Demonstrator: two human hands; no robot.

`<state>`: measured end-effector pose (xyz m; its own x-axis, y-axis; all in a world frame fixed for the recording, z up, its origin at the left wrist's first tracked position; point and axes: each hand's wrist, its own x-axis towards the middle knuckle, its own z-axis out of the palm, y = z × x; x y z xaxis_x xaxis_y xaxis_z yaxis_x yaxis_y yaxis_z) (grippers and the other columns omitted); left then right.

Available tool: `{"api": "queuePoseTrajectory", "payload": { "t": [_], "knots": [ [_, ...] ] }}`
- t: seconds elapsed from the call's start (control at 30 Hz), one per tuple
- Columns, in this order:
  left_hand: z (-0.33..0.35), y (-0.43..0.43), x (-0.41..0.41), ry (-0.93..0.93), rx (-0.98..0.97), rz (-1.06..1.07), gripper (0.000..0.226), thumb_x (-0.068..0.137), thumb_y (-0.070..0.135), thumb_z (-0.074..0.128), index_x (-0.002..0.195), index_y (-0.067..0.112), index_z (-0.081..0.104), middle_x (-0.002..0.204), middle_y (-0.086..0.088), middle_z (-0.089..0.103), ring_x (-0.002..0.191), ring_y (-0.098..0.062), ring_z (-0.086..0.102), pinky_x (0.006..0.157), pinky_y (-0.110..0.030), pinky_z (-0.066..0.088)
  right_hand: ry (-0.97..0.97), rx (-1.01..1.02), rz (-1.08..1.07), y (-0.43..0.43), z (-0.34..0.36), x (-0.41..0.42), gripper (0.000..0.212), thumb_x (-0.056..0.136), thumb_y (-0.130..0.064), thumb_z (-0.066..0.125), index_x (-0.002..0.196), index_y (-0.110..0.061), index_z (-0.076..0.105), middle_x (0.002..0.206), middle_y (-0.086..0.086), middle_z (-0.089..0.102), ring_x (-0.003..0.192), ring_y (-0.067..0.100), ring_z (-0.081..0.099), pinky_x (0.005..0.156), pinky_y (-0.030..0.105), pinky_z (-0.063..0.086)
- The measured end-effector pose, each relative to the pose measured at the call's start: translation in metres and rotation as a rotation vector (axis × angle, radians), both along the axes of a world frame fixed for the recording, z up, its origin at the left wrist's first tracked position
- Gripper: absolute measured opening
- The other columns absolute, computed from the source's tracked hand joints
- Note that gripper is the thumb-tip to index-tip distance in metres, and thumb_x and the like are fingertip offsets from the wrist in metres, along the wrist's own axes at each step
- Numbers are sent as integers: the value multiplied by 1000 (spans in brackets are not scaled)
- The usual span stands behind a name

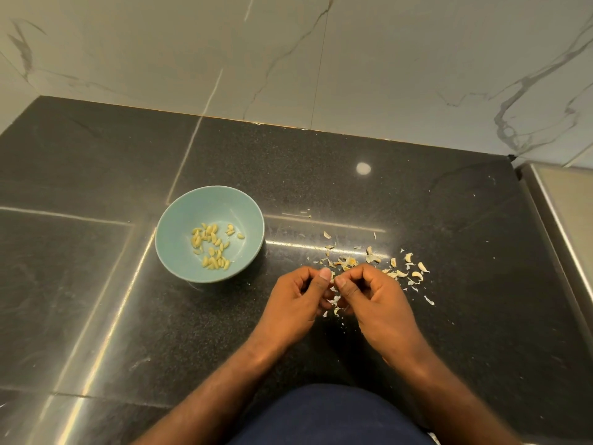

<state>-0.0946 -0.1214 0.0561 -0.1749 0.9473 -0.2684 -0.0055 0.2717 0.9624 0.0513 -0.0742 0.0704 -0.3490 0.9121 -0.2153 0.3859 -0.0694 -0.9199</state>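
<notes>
1. The clove is sitting pinched between the two thumbs, low over the tabletop at the front middle. It is mostly hidden, with only a pale sliver showing.
2. The left hand is gripping it with thumb and curled fingers. The right hand is pinching it from the other side, its thumb tip pressing against the skin.
3. Judging by this, the peeling of this clove is under way and its skin is not yet off.
4. The next move is probably calling for a small, careful pull to strip the skin, then a short carry leftward to the bowl.
5. Loose peels are lying scattered just beyond and to the right of the hands.
6. The bowl is standing apart on the left, holding the peeled cloves.
</notes>
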Motion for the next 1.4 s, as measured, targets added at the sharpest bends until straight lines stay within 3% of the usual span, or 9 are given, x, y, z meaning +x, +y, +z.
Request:
{"api": "queuePoseTrajectory", "payload": {
  "t": [0.27,0.43,0.57,0.67,0.73,0.97,1.23,1.3,1.4],
  "knots": [
    [-1,0,8,43,-36,-17,25,105,27,43,94,12,60,72,5,62,63,-3,61,58,-18,49,108,-43,-22,-3,-4,-1,18,98,-17,61,88,-28,70,85,6,73,80,27,71,81,58,57],
    [3,0,13,78,-33,-16,32,107,27,36,94,6,56,71,4,56,60,-2,55,54,-15,44,184,-57,-56,-5,-2,-3,17,100,-15,58,87,-16,69,80,10,70,75,29,69,76,56,58],
    [3,1,11,92,-31,0,31,107,28,36,89,12,56,72,1,55,62,-6,55,55,-15,42,88,88,-143,-3,3,2,33,99,-33,56,78,-10,64,67,9,65,65,29,62,64,39,53],
    [2,0,11,102,-24,5,31,107,28,38,86,14,56,69,4,55,62,-7,55,57,-19,45,57,40,-12,4,5,7,11,98,-24,62,107,-26,67,92,0,70,81,14,67,73,29,56],
    [2,-2,11,122,0,6,31,106,27,39,85,13,58,67,7,57,61,-4,55,59,-21,47,88,-50,103,6,2,6,42,95,-12,64,126,-41,57,110,-5,68,95,14,69,81,28,57],
    [0,-3,9,159,14,-20,35,105,26,42,78,12,60,65,4,55,59,-8,54,60,-30,49,-16,16,127,0,-2,3,9,96,-17,62,92,-20,69,84,-4,71,76,7,66,71,24,55],
    [-1,2,16,643,263,-37,52,98,60,31,77,18,53,63,7,51,57,-14,51,55,-35,46,15,-32,-2,-3,-3,-4,32,105,-26,45,83,-9,63,71,6,62,61,11,54,57,30,50],
    [-2,4,17,651,275,-23,47,98,56,29,76,20,50,62,9,49,55,-13,48,54,-34,44,46,-69,-12,-3,-1,-4,38,105,-33,45,78,-11,60,66,8,59,58,23,51,55,37,51],
    [-6,5,17,489,297,-45,37,100,49,33,78,23,49,62,13,52,55,-9,51,54,-35,44,168,-228,-50,-5,4,-5,42,103,-38,41,72,-11,51,54,2,45,51,16,42,48,29,45]
  ]
}}
